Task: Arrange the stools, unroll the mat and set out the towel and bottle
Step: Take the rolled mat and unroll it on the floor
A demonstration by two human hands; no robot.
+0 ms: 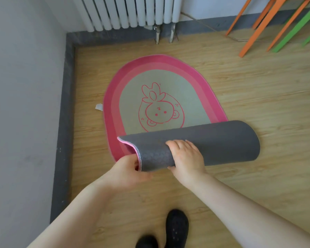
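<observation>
While the far half of the oval pink-bordered mat (pixel 156 97) lies flat on the wooden floor (pixel 258 97) near the white radiator (pixel 129 13), its grey-backed near end remains curled. The left hand (pixel 131 169) pinches the stitched edge and the right hand (pixel 185 154) presses the roll, apparently to flatten it.

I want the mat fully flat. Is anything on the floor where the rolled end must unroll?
The person's black shoes stand on the wooden floor just behind the rolled end of the mat; nothing else visible lies there.
</observation>
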